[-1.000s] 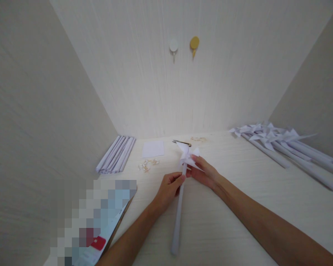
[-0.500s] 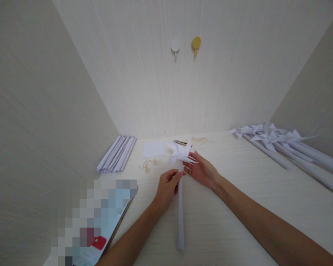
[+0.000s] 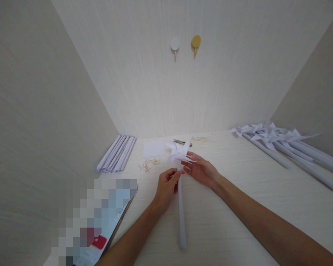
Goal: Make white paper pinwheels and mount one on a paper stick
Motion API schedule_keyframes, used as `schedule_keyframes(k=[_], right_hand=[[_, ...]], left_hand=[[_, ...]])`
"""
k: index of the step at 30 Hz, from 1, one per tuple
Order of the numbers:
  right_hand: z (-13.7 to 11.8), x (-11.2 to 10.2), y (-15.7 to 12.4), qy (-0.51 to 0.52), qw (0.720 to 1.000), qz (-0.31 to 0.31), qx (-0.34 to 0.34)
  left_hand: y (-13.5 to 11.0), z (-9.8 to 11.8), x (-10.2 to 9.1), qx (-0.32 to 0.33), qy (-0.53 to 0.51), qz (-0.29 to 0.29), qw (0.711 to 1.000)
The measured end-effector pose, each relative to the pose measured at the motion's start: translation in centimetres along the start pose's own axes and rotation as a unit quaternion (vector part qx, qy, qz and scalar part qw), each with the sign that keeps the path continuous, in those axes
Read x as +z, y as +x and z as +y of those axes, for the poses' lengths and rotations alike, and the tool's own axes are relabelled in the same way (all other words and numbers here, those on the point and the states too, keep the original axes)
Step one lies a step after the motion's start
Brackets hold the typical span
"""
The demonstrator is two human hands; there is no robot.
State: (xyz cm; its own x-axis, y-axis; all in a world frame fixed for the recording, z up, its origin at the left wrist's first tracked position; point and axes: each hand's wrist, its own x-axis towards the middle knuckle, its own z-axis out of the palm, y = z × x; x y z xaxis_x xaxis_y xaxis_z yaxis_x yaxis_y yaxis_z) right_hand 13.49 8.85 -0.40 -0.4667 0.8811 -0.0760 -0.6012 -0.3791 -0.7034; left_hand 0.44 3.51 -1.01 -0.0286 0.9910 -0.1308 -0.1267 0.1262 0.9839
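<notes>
A white paper pinwheel (image 3: pixel 178 152) on a rolled-paper stick stands in front of me, its stick pointing toward my body. My left hand (image 3: pixel 168 183) is closed round the stick a little below the blades, thumb on top. Beside the blades on the right is my right hand (image 3: pixel 201 170), palm turned to the pinwheel and fingers apart. Its fingertips are partly hidden behind the blades, so whether they touch the paper cannot be told.
Rolled paper sticks (image 3: pixel 116 153) lie at left, near a paper sheet (image 3: pixel 153 148) and several small pale bits (image 3: pixel 147 165). Scissors (image 3: pixel 180 142) lie behind the pinwheel. Finished pinwheels (image 3: pixel 274 138) are piled at right. A partly blurred screen device (image 3: pixel 113 221) is at lower left.
The pinwheel's head has shifted slightly left and its stick's lower end slightly right. My left hand keeps its hold; my right hand has barely moved.
</notes>
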Motion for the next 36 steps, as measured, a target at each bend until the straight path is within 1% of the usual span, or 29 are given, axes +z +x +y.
schedule_keyframes(k=[14,20,23,26,29,31,33,36], right_hand=[[0.0,0.0,-0.1,-0.011,1.000,-0.013,-0.005],[0.0,-0.3,0.1,0.010,1.000,0.006,0.002],[0.1,-0.4,0.2,0.004,1.000,0.011,0.003],[0.3,-0.3,0.3,-0.008,1.000,0.023,-0.001],[0.6,0.1,0.2,-0.069,0.997,0.028,-0.022],[0.9,0.3,0.1,-0.156,0.986,0.013,-0.049],[1.3,0.5,0.0,-0.262,0.962,-0.019,-0.070],[1.8,0.6,-0.4,-0.388,0.915,-0.081,-0.076]], left_hand=[[-0.1,0.2,0.1,-0.010,-0.003,0.007,1.000],[0.0,0.1,0.0,-0.001,-0.018,0.007,1.000],[0.1,0.0,-0.1,-0.003,-0.032,0.009,0.999],[0.2,0.1,-0.1,-0.002,-0.050,0.023,0.998],[0.2,0.3,-0.2,0.003,-0.063,0.038,0.997],[0.2,0.3,-0.2,0.012,-0.067,0.045,0.997],[0.3,0.3,-0.3,0.023,-0.068,0.052,0.996],[0.4,0.3,-0.4,0.043,-0.071,0.062,0.995]])
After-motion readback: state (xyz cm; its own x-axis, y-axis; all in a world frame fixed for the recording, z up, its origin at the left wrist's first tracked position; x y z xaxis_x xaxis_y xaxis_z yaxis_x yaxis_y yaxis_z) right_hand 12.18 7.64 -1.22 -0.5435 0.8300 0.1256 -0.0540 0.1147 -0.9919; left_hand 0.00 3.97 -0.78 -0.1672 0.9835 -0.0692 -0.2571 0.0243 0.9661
